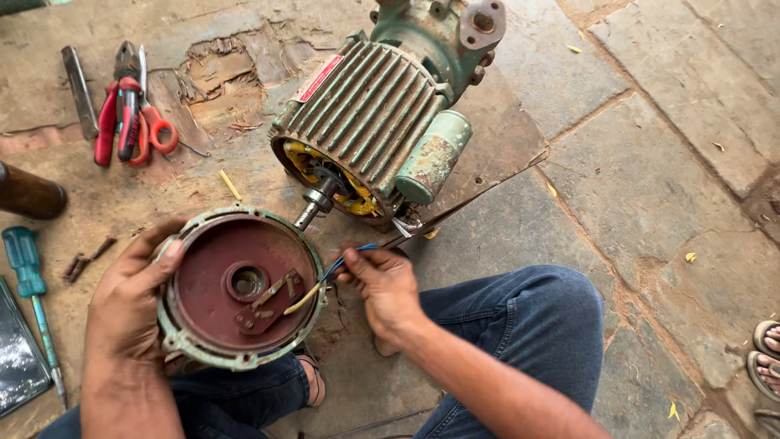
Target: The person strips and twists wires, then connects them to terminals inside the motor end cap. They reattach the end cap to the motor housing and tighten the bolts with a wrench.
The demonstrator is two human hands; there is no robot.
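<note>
My left hand grips the rim of a round motor end cover, dark red inside with a green edge, a centre bearing hole and a small switch plate. My right hand pinches thin blue and yellow wires that run from the cover toward the motor. The green finned electric motor lies on its side just beyond, its open end showing yellow windings and a bare shaft. A cylindrical capacitor is fixed on its side.
Red-handled pliers and scissors lie at the upper left beside a metal chisel. A teal-handled screwdriver and a few screws lie at the left. A worn board sits on stone paving; another person's sandalled foot shows at the right edge.
</note>
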